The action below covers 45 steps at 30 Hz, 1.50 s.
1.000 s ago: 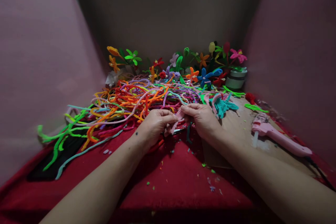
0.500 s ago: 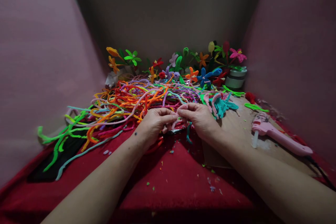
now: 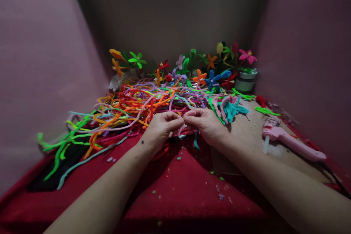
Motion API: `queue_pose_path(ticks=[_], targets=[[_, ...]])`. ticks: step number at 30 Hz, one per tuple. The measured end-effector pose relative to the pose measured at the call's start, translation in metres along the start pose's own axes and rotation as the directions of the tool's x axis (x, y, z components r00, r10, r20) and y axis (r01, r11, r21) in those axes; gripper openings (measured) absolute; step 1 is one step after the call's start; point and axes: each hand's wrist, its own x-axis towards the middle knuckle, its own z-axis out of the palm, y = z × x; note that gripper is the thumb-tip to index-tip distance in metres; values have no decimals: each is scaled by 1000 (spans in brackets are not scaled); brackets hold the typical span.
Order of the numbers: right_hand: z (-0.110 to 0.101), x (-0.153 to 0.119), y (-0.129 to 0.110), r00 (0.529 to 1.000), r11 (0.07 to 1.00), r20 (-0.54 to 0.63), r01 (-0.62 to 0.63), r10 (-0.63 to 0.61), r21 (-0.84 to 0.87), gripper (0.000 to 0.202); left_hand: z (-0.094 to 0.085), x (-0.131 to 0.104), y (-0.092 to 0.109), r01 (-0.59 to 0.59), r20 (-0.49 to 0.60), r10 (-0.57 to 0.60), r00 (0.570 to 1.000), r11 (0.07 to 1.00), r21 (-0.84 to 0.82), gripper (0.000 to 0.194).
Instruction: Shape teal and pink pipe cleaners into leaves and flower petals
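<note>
Both hands meet at the middle of the table, in front of a tangled heap of coloured pipe cleaners [image 3: 137, 104]. My left hand [image 3: 162, 127] pinches a pale pink pipe cleaner [image 3: 181, 128] between thumb and fingertips. My right hand [image 3: 204, 123] is closed on the same pale pink piece, its thumb and forefinger almost touching the left fingertips. Part of that piece is hidden by the fingers. To the right of my right hand lies a bunch of teal and pink bent pipe cleaners [image 3: 233, 111].
A pink glue gun [image 3: 293, 140] rests on a cardboard sheet [image 3: 246, 135] at right. Pipe-cleaner flowers [image 3: 212, 79] line the back, near a pale jar [image 3: 246, 80]. Green pipe cleaners lie over a dark flat object [image 3: 41, 179] at left. Scraps dot the red cloth [image 3: 175, 197].
The fingertips have drawn slightly closer together over the pale pink pipe cleaner, and less of it shows above the fingers. The other things stay in place.
</note>
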Motion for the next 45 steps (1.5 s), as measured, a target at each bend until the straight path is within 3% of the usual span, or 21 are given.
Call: queue_pose_path(ticks=[3,7,12,17,22,24,27,30,32,35,39,42,45], targets=[[0,-1,-1,999,1000,45,-10,10,15,9,0,1,-1,23,1,-23,1000,1000,4,17],[-1,-2,-5,991,995,122,-35,47,-97,11,-2,2,-2,99,2,-99,995,995,-25,19],[-2,-2,-5,997,989,75,35,-24,-145,15,-2,0,1,105,96,-106,990,994,11,25],[-2,-2,-5,995,987,96,39,-24,-155,16,4,-3,4,25,20,-28,999,993,117,23],[-1,-3,-6,994,974,86,91,-74,-210,27,8,-4,2,-75,29,70,997,966,246,15],[0,-4,-4,993,962,32,119,-114,-245,28,10,-5,-1,-176,-3,194,981,898,404,15],[2,-4,-1,979,937,-78,153,-187,-315,27,14,-6,-6,-268,-38,386,922,704,658,17],[2,-4,-1,970,929,-111,170,-216,-329,24,15,-7,-10,-269,-10,437,900,573,774,19],[1,-4,-2,979,940,-68,165,-193,-299,27,13,-7,-13,-277,24,458,889,495,824,20],[0,-3,-2,992,971,3,126,-128,-204,31,8,-6,-14,-328,117,540,834,313,891,23],[0,-1,2,999,1000,26,-21,20,23,23,5,-5,-13,-355,233,601,765,91,930,28],[0,0,5,996,987,16,-84,82,135,19,5,-5,-13,-343,267,582,768,22,939,29],[1,0,6,997,987,17,-76,74,143,18,6,-6,-14,-333,239,521,820,93,938,27]])
